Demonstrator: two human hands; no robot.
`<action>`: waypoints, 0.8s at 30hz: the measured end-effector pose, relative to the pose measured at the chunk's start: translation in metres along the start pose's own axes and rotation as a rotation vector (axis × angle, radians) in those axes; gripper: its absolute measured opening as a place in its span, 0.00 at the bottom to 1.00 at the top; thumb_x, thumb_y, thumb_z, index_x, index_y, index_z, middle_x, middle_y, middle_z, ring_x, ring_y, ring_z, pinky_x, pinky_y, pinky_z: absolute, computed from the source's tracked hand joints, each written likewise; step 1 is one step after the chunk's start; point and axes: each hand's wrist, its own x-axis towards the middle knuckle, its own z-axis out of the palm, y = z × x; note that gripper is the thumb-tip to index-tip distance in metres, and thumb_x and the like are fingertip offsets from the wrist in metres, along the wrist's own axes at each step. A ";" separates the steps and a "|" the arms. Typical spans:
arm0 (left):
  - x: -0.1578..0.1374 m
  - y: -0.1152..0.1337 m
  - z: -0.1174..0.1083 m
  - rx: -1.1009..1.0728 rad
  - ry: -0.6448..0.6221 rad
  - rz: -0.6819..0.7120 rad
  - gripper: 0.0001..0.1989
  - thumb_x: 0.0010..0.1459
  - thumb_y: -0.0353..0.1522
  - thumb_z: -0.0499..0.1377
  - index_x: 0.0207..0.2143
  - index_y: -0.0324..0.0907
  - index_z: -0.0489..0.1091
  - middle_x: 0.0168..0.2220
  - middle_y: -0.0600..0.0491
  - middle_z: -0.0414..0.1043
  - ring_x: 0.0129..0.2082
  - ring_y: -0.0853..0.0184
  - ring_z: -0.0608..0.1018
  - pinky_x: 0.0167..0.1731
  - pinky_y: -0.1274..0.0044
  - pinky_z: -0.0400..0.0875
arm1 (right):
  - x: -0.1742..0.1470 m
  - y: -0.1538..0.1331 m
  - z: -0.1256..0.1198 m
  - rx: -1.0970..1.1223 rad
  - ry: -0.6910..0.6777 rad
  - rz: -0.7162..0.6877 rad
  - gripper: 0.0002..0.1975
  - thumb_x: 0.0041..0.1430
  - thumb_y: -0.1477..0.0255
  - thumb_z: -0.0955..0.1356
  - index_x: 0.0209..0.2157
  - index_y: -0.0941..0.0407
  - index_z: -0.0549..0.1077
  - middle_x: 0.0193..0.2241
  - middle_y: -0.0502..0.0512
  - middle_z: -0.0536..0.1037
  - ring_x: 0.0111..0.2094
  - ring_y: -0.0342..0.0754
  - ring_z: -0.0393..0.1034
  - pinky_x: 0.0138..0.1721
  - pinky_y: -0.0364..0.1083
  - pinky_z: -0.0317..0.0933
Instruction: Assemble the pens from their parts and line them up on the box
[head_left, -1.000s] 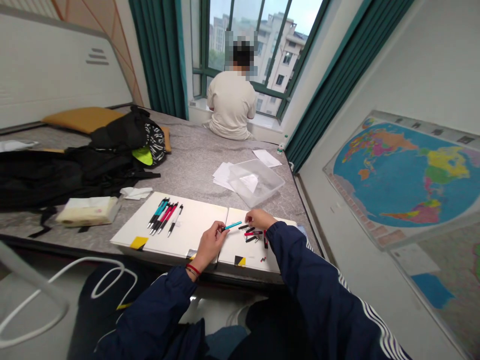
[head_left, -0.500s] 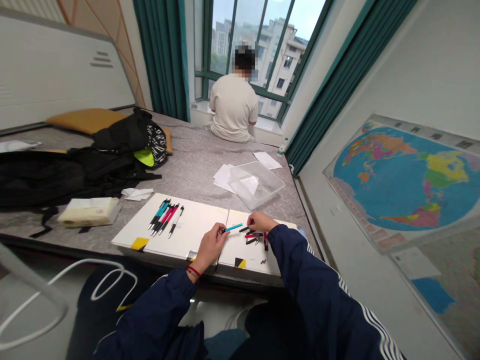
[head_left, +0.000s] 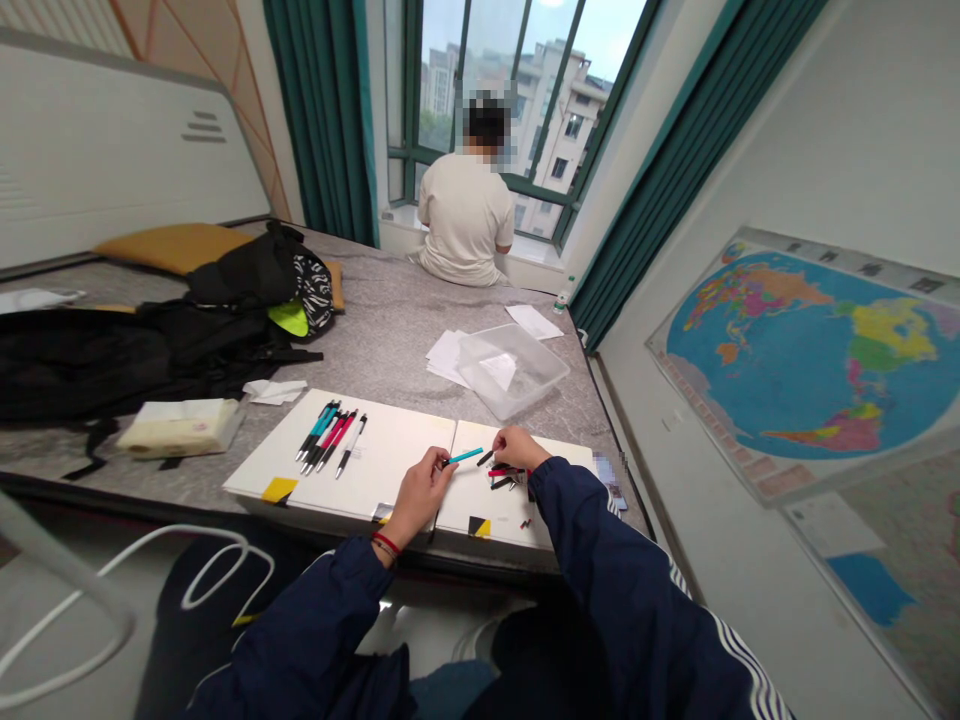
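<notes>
Fingertips of the left hand (head_left: 421,490) grip a slim turquoise pen barrel (head_left: 468,456), which points rightward just above the seam between two white flat-topped boxes; the right hand (head_left: 523,449) pinches a short black tube (head_left: 485,458) just beside the barrel's free end, the two parts apart.

From the left, a black fabric backpack (head_left: 97,355) lies on the grey marbled surface (head_left: 375,290), with a pale yellow packet of tissues (head_left: 180,427) in front and a crumpled white tissue (head_left: 274,391) to its right. On the left white box (head_left: 270,455), pens lie side by side, slanted: turquoise-and-black pens (head_left: 313,430), red-and-black pens (head_left: 339,437) and, at the right end, a white-and-black pen (head_left: 352,442).

On the right white box (head_left: 465,500), black and red pen parts (head_left: 501,484) lie heaped under and near the right hand, partly hidden by it; tiny dark and red pieces (head_left: 525,524) sit nearer the front edge. Beyond the boxes, white paper sheets (head_left: 442,358) lie beside a clear plastic tray (head_left: 551,380).
</notes>
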 end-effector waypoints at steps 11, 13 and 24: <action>0.001 0.003 -0.001 -0.034 -0.006 -0.029 0.10 0.62 0.41 0.52 0.38 0.44 0.65 0.23 0.58 0.68 0.22 0.68 0.70 0.26 0.79 0.59 | -0.009 0.027 0.009 0.206 0.161 -0.056 0.10 0.51 0.80 0.66 0.34 0.60 0.79 0.30 0.55 0.80 0.31 0.45 0.72 0.35 0.41 0.61; 0.001 0.003 -0.001 -0.039 0.003 -0.035 0.10 0.61 0.41 0.52 0.38 0.44 0.65 0.22 0.58 0.68 0.22 0.68 0.70 0.26 0.79 0.59 | -0.011 0.025 0.007 0.186 0.173 -0.092 0.09 0.53 0.79 0.66 0.34 0.60 0.78 0.31 0.55 0.80 0.30 0.45 0.71 0.35 0.41 0.60; 0.001 0.003 -0.001 -0.076 0.006 -0.033 0.10 0.61 0.40 0.53 0.37 0.43 0.65 0.21 0.59 0.68 0.21 0.69 0.70 0.25 0.79 0.59 | -0.015 -0.007 -0.015 -0.210 0.043 -0.244 0.04 0.49 0.79 0.71 0.29 0.57 0.75 0.30 0.53 0.78 0.33 0.45 0.69 0.33 0.40 0.53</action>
